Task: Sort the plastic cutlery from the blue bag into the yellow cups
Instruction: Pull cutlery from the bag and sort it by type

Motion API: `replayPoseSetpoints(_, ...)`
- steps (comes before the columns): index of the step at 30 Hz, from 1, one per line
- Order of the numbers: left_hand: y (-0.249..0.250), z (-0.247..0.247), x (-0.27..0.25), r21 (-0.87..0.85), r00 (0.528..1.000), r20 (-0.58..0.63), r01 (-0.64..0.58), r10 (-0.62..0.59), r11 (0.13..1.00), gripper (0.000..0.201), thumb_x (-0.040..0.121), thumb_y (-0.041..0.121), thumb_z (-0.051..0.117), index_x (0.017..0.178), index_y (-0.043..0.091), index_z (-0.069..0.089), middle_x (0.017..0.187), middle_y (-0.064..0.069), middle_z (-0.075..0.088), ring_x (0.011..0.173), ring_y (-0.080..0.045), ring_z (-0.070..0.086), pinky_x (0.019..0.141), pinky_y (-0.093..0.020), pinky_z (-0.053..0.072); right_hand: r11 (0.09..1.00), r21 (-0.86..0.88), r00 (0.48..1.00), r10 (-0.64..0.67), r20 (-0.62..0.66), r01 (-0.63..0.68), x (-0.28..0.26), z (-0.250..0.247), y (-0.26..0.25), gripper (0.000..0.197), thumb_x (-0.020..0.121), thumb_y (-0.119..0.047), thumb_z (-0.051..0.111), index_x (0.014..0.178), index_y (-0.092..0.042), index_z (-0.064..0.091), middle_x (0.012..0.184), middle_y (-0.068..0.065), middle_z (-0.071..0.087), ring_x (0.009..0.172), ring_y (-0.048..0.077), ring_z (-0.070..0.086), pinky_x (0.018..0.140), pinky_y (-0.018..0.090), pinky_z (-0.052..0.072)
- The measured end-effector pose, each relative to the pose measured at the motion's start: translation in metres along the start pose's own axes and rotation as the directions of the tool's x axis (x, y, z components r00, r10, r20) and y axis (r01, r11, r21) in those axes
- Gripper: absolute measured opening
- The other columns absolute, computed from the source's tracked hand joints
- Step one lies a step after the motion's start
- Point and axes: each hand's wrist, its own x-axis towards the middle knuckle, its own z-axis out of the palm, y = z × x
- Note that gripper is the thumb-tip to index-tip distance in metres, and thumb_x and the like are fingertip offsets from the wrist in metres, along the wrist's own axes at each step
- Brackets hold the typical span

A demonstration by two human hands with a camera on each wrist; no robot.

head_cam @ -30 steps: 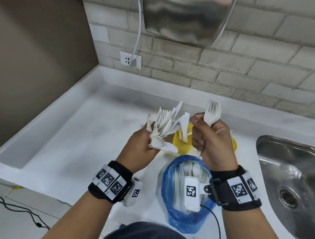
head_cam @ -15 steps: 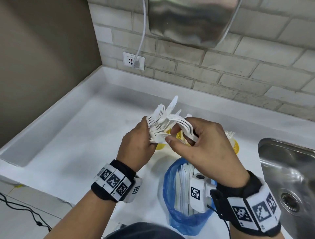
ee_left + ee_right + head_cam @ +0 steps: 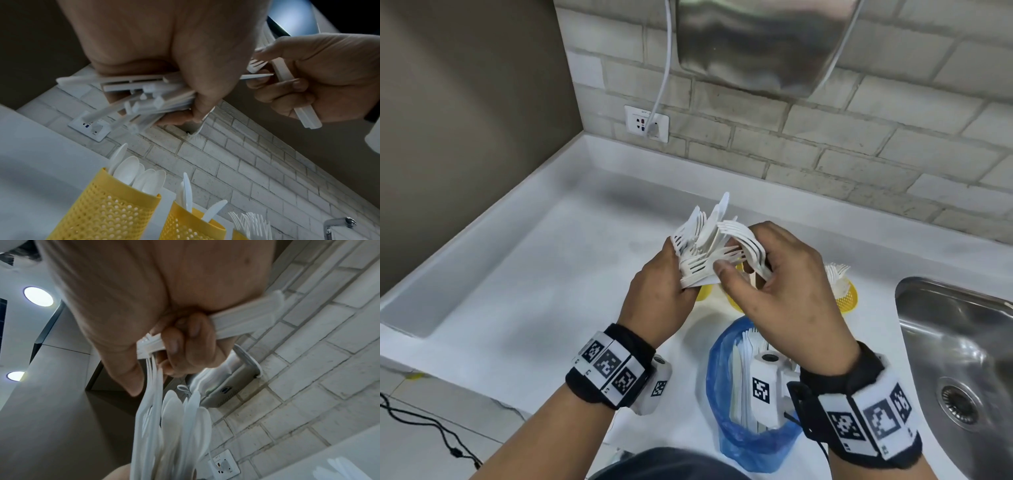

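Left hand: clenched round a mixed bundle.
Right hand: gripping stacked forks, thumb reaching in.
Risk: tangled tines could drag loose pieces onto the bench.

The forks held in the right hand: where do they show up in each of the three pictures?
Head view: centre, forks curving over the right hand, beside the left hand's bundle.
Left wrist view: upper right, handles poking from the fist.
Right wrist view: centre, handles crossing under the curled fingers.
Shared landmark: the wall socket.
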Motion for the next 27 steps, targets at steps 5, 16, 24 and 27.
replayPoseSetpoints(5,-0.002,0.000,0.001,-0.041,1.000,0.021,-0.003,0.004,0.999,0.043,0.090,0.024,0.067,0.129,0.016,0.050,0.105,0.001,0.070,0.093,-0.026,0.067,0.074,-0.043,0.056,0.988,0.148,0.996,0.052,-0.074,-0.040,-0.002,0.002,0.001,0.012,0.095,-0.019,0.071,0.085,-0.015,0.065,0.078,-0.005,0.055,0.074,0.015,0.057,0.067,0.025,0.043)
replayPoseSetpoints(16,0.000,-0.002,0.000,-0.081,0.994,0.072,-0.078,0.084,0.994,0.037,0.095,0.032,0.064,0.125,0.016,0.049,0.108,0.006,0.065,0.093,-0.026,0.064,0.076,-0.040,0.053,0.474,0.872,0.893,0.435,-0.117,-0.117,0.013,-0.027,-0.002,0.023,0.111,-0.013,0.039,0.104,0.002,0.054,0.093,0.020,0.072,0.087,0.041,0.074,0.075,0.047,0.062)
replayPoseSetpoints(24,0.004,0.000,-0.002,-0.116,0.986,0.075,-0.140,0.149,0.983,0.041,0.094,0.048,0.056,0.128,0.029,0.044,0.117,0.004,0.066,0.100,-0.024,0.066,0.081,-0.043,0.055,0.316,0.947,0.685,0.680,-0.263,0.051,0.025,-0.054,0.019,0.016,0.108,-0.024,0.047,0.094,-0.019,0.042,0.064,0.000,0.042,0.049,0.016,0.045,0.049,0.025,0.045)
replayPoseSetpoints(27,0.001,0.002,-0.002,-0.077,0.981,0.106,-0.156,0.163,0.985,0.044,0.096,0.037,0.060,0.136,0.024,0.045,0.118,0.000,0.065,0.100,-0.025,0.065,0.082,-0.045,0.056,0.508,0.861,0.691,0.617,-0.376,0.014,0.026,-0.057,0.016,0.030,0.105,-0.025,0.055,0.081,-0.021,0.038,0.057,-0.004,0.029,0.043,0.012,0.026,0.043,0.018,0.023)
